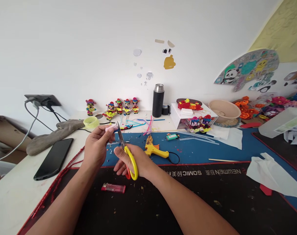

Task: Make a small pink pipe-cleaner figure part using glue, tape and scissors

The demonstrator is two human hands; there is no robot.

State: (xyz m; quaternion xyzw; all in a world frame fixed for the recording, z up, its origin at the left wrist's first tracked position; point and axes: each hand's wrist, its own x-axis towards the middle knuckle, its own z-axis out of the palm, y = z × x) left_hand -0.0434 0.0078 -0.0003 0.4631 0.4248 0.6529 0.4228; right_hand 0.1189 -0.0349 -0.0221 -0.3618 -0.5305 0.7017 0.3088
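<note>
My left hand (pixel 98 142) is closed, thumb against fingers, on a small pale pink piece (pixel 111 128) with a bit of blue at its right end. What exactly the piece is, I cannot make out. In my right hand (pixel 132 158) are scissors (pixel 131 161) with yellow and red handles. Their blades point up and away, close beside the blue end of the pink piece. Whether the blades touch it is not clear. Below the hands a red lighter (pixel 113 188) lies on the black mat (pixel 129 215).
A yellow glue gun (pixel 157 150) lies right of my hands on a blue mat (pixel 195 151). Small figures (pixel 119 107) stand along the wall near a black flask (pixel 158 101). At left are a phone (pixel 54 159) and red cord (pixel 57 182). White paper (pixel 273 173) lies at right.
</note>
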